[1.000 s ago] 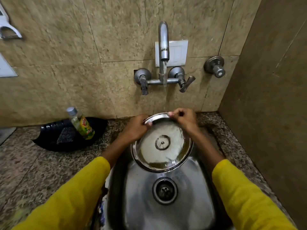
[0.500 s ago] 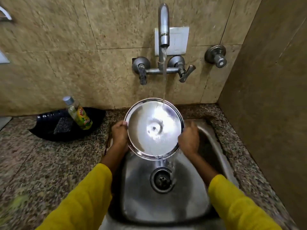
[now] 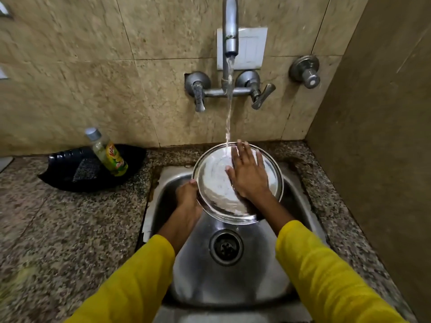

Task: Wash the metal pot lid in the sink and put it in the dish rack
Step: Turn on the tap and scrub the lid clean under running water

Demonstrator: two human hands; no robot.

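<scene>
The round metal pot lid (image 3: pixel 214 185) is held tilted over the steel sink (image 3: pixel 233 283), under running water from the wall tap (image 3: pixel 230 26). My left hand (image 3: pixel 187 194) grips the lid's left rim from underneath. My right hand (image 3: pixel 248 174) lies flat on the lid's wet face, fingers spread and pointing toward the wall. The stream lands on the lid just left of my right fingertips. No dish rack is in view.
A black tray (image 3: pixel 67 180) on the granite counter at left holds a scrub pad (image 3: pixel 86 170) and a dish soap bottle (image 3: pixel 109 153). The drain (image 3: pixel 225 247) sits below the lid. A tiled wall stands behind, a brown side wall (image 3: pixel 377 136) at right.
My right hand left the lid's right rim and now presses flat on its face. The lid shifted right under the stream; my left hand keeps its grip on the left rim.
</scene>
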